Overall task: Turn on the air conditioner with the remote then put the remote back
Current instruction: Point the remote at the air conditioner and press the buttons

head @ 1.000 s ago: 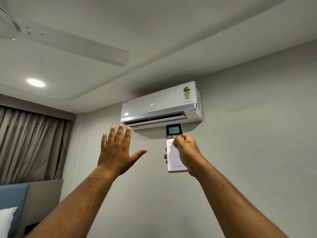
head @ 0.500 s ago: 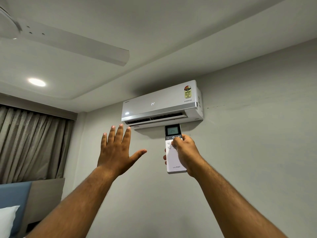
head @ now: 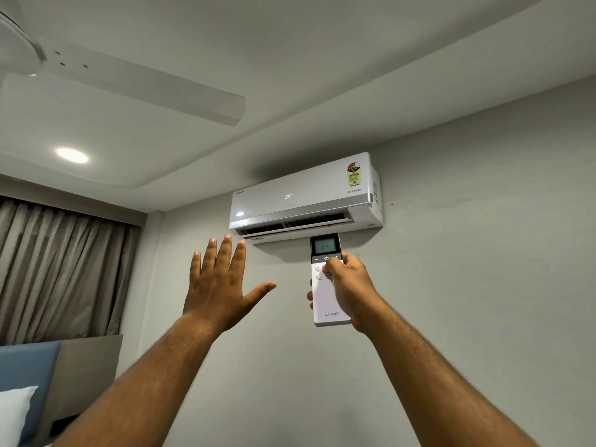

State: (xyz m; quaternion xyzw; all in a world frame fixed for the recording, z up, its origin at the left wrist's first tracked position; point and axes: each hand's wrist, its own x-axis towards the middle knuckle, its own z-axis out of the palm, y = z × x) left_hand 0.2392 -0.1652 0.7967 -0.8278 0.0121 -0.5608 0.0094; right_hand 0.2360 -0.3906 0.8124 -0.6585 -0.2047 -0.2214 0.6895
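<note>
Dim, sharp picture; recessed ceiling light [head: 71,155] glows, wide-angle edges bend.

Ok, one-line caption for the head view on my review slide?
Right hand aims the remote at the wall air conditioner showing 24, left hand raised open.

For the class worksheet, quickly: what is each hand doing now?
Left hand: open, fingers spread, holding nothing.
Right hand: closed around the slim white plastic remote.
</note>
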